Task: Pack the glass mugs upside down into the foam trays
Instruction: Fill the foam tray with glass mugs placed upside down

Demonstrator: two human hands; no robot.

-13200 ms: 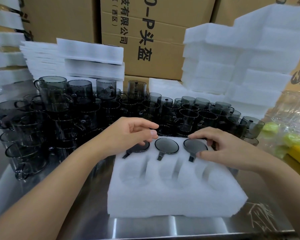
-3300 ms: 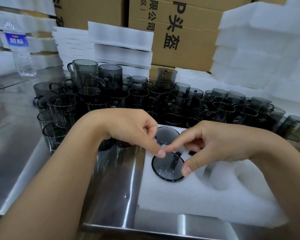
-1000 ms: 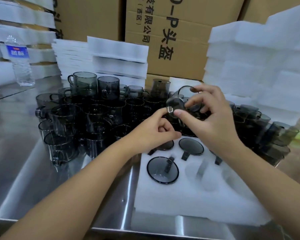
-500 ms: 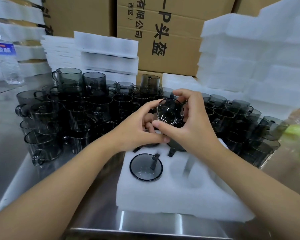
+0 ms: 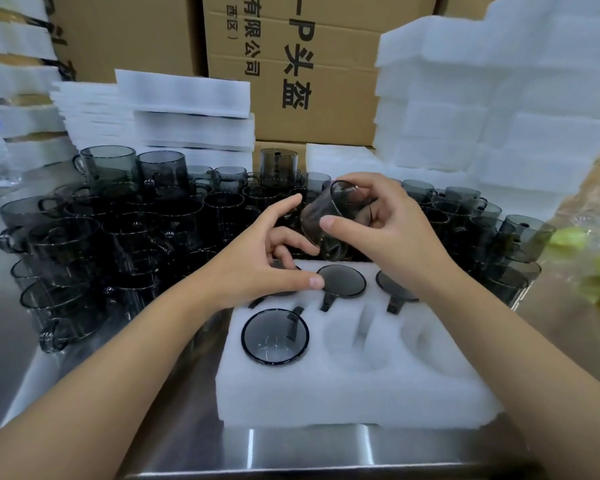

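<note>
now the mug (image 5: 333, 220) has tipped sideways at 12 o'clock of the foam tray (image 5: 361, 393), right hand (image 5: 388, 237) pinching it, left hand (image 5: 257, 268) fingers spread, seating likely next.

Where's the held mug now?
In the head view's centre, the mug tilts in the right hand above the foam tray's back row, left hand beside it.

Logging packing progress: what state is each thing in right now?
held mug: tilted, gripped by right hand, above the tray.
left hand: open, holding nothing.
foam tray: four pockets filled, front middle and right empty.
front-left mug: seated upside down.
loose mugs: upright, unpacked.
</note>
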